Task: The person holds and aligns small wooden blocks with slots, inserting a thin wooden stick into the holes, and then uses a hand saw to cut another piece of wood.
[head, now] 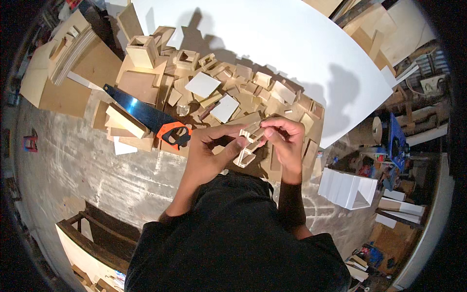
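Between my two hands, above the near edge of the workbench, is a small open framework of pale wooden strips [245,159] with box-like openings. My left hand [211,155] pinches its left side, the thumb pressed against the strips. The fingertips of my right hand [286,140] grip its upper right end. A handsaw [140,109] with a dark blade and orange-and-black handle lies left of my left hand. Beyond my hands, several small wooden offcuts and open wooden boxes [187,59] crowd the bench, among them two white square panels [203,84] [225,108].
A large white board [270,33] spans the back, with shadows on it. Stacked wood pieces [124,122] stand by the saw. A large plywood box [69,87] is at far left, a white box [344,188] at right. Below left sits a wooden frame structure [95,252] on the concrete floor [73,157].
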Available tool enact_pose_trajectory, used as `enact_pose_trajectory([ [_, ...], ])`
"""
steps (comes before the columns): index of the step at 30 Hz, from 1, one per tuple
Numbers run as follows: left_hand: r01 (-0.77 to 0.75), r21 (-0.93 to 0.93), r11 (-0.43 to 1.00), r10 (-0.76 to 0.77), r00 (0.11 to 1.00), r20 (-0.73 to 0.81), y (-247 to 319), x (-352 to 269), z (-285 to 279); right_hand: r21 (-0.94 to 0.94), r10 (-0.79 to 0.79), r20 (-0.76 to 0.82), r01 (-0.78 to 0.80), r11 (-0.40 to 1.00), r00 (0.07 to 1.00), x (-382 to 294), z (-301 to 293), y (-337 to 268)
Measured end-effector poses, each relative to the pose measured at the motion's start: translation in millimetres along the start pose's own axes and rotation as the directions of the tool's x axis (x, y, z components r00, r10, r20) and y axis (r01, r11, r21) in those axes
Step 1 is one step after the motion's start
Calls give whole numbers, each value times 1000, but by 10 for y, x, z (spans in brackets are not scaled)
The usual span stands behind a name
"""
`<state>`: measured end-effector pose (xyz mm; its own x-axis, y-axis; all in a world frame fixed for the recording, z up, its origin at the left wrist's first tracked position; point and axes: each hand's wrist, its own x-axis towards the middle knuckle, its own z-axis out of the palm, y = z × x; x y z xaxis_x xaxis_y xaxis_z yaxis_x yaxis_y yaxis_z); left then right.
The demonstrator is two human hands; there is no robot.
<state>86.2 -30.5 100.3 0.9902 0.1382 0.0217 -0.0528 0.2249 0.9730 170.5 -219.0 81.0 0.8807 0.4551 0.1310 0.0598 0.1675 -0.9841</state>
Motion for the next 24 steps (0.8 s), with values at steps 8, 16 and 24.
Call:
enact_pose_trajectory([
  [8,123,36,992,-121,991,-62,12,58,96,-45,14,-47,-16,999,999,-24,4,42],
  [16,79,123,989,-70,995,-71,-217,192,110,-112,51,-48,-56,992,998,-9,-53,34],
  [24,119,50,992,-117,992,-49,-415,267,104,-165,185,120,-165,972,975,79,-220,152],
])
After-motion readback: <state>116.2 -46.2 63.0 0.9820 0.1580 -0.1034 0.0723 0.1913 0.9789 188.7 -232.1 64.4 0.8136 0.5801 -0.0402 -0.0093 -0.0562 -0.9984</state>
